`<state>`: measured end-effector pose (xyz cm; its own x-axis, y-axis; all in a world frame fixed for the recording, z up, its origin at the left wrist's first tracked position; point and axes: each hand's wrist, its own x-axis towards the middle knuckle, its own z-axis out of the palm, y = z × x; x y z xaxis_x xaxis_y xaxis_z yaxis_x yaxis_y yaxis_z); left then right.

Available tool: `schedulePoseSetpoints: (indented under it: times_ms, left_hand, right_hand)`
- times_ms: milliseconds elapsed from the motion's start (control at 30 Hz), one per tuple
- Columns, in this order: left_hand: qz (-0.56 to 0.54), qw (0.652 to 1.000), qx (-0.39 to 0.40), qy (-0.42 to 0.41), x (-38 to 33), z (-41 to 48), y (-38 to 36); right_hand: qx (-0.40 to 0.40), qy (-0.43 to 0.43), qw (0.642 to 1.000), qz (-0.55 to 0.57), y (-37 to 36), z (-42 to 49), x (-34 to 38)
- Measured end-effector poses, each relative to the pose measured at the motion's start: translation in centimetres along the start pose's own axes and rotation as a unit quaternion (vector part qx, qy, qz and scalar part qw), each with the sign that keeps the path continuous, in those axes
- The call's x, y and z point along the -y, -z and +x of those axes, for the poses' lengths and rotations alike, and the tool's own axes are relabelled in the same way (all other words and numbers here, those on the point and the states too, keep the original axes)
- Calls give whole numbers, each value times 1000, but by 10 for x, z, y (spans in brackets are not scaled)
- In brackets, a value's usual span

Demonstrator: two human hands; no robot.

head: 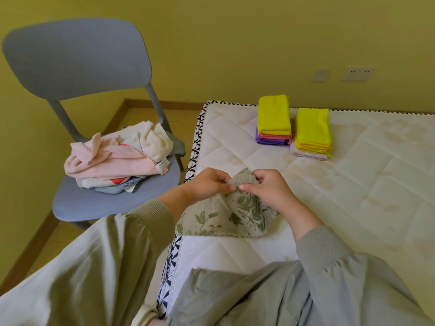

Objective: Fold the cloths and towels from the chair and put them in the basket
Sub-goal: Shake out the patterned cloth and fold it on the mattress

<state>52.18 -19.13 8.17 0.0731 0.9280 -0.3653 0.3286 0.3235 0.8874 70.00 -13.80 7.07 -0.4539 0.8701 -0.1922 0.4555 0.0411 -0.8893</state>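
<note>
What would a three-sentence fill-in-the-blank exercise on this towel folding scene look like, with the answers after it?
1. The unfolded pile of cloths lies on the seat of the grey ____.
2. The left hand and right hand pinch the leaf-print towel, whose lower edge rests on the white quilted ____.
3. The top cloth on both folded stacks is coloured ____.
Missing words: chair; mattress; yellow.

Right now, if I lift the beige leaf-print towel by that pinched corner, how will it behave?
Probably floppy: the beige leaf-print towel sags in folds from the left hand and right hand down to the white quilted mattress. Likely light, since a pinch of the fingers holds its corner up. Its looped pile seems unlikely to slip.
</note>
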Motion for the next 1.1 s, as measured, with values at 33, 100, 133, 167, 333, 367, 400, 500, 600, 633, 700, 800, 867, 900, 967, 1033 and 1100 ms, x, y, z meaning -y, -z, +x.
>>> schedulePoseSetpoints:
  times_ms: [33,100,133,167,333,367,400,500,600,633,700,800,867,900,967,1033,1100]
  left_hand:
    - [39,999,-17,-2,-2,-1,1]
    - [89,994,-66,-9,-6,-3,3]
    - [100,990,-96,-17,-8,-5,5]
    - [105,986,-125,-27,-9,-6,7]
    - [94,971,-215,-48,-19,-22,21]
    - [94,967,-231,-52,-22,-25,23]
    - [93,963,-247,-57,-25,-28,25]
    - [84,952,-284,-76,-35,-41,32]
    - [84,944,-305,-92,-46,-55,38]
    - [77,943,-310,-96,-49,-61,39]
    - [42,942,-319,-100,-55,-72,43]
    - [-19,945,-315,-88,-63,-90,49]
    - [-87,952,-284,-72,-67,-100,53]
    - [-129,955,-261,-60,-68,-102,54]
    - [-202,955,-214,-28,-69,-107,57]
    - [-227,956,-186,4,-67,-107,58]
    - [-196,958,-207,29,-66,-105,53]
  right_hand:
    - [3,-3,1000,4,1,0,-2]
    - [30,-22,999,22,7,1,-4]
    - [55,-40,997,38,11,1,-6]
    - [83,-62,993,53,15,1,-9]
    - [111,-146,976,115,19,-1,-19]
    - [92,-144,973,153,18,-2,-14]
    - [73,-136,965,210,18,-3,-8]
    - [21,-105,924,368,17,-3,16]
    - [-3,-68,912,405,14,-6,41]
    - [-8,-52,918,394,13,-8,49]
    - [-20,-19,934,357,13,-10,64]
    - [-38,22,950,309,12,-15,85]
    - [-51,49,960,270,14,-21,97]
    - [-56,58,966,246,16,-22,101]
    - [-54,63,973,217,20,-24,108]
    - [-38,52,978,198,25,-23,110]
    - [-35,29,988,147,28,-19,107]
